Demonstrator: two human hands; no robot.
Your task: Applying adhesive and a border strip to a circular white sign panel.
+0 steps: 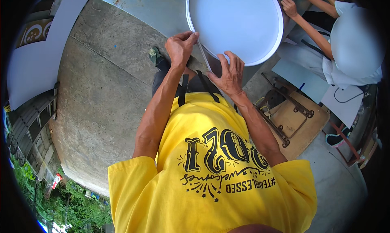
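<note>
A large round white disc with a raised rim (235,21) lies on the metal table in front of me. My left hand (179,49) is closed in a pinch at the disc's near left edge, holding a thin pale strip (204,56). The strip runs slantwise from those fingertips down toward my right thumb. My right hand (231,75) has its thumb and fingers apart, with the fingertips by the near rim of the disc. Its thumb is beside the lower part of the strip; whether it touches the strip, I cannot tell.
Across the table at right, a person in a white hat (357,42) has a hand (289,6) near the disc's right rim. A brown board with folded metal legs (302,123) lies at right. White sheets (44,50) stand at left. Concrete floor (105,74) spreads left of me.
</note>
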